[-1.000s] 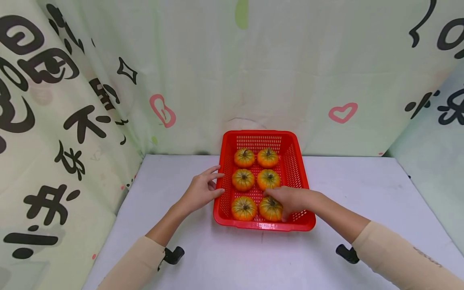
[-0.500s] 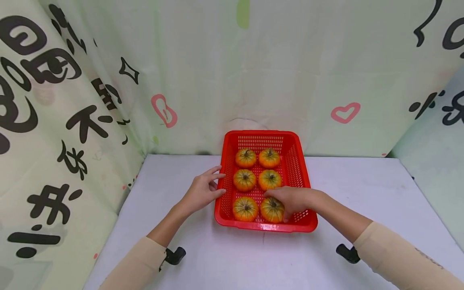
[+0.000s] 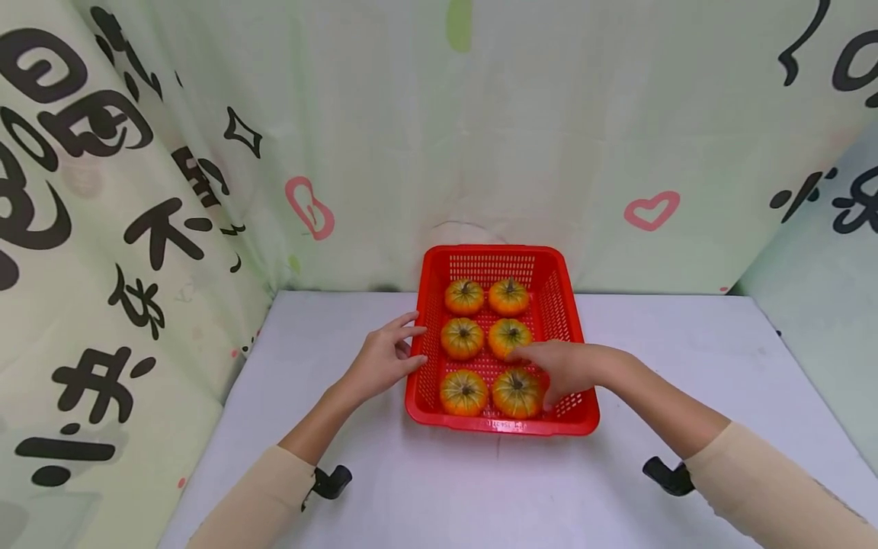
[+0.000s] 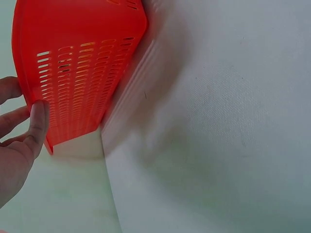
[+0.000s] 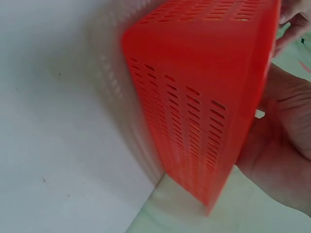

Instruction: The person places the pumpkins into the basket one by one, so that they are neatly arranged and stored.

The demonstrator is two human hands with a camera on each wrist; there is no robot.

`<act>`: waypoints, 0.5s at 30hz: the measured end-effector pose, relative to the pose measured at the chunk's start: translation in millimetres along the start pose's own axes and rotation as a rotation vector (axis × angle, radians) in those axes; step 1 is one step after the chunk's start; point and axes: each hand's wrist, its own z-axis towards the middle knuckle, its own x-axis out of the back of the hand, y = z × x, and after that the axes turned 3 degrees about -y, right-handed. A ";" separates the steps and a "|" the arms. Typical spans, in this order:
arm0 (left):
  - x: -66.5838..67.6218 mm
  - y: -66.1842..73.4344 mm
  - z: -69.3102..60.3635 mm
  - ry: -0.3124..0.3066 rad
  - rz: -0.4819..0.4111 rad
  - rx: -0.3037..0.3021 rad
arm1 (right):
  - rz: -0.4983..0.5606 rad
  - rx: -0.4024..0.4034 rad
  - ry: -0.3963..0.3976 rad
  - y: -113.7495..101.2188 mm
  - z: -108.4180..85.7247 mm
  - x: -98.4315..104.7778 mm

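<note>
In the head view a red plastic basket [image 3: 504, 425] holds several small orange pumpkins in two columns. At its left rim is my left hand [image 3: 379, 364], its fingertips on the edge; in the left wrist view the thumb [image 4: 38, 119] lies against the near side of the rim and the fingers pass behind it. My right hand [image 3: 568, 369] reaches over the right wall, its thumb and fingers spread beside the front right pumpkin [image 3: 517, 393]. Its fingertips are close to the middle right pumpkin [image 3: 509, 335]; whether they touch it I cannot tell. The right wrist view hides its fingertips behind the basket wall.
The basket stands at the back of a white table [image 3: 439, 488], close to a printed curtain [image 3: 535, 152]. More curtain closes off the left and right sides. Other pumpkins in the basket include the front left pumpkin [image 3: 463, 393] and the back left one.
The right hand has loosened from the front right pumpkin and shifted slightly up and to the right, showing more of it. The left hand stays at the basket's rim.
</note>
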 end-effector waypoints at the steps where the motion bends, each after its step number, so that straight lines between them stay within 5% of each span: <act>1: 0.1 -0.1 0.1 -0.004 -0.001 0.001 | 0.006 -0.001 0.004 0.4 -2.0 1.2; 8: 0.9 -0.9 -0.6 0.000 -0.001 0.008 | 0.071 0.040 0.089 5.5 -18.1 14.7; 15: -2.2 -3.3 -2.3 0.021 0.006 -0.002 | 0.111 0.151 0.323 19.6 -36.7 23.5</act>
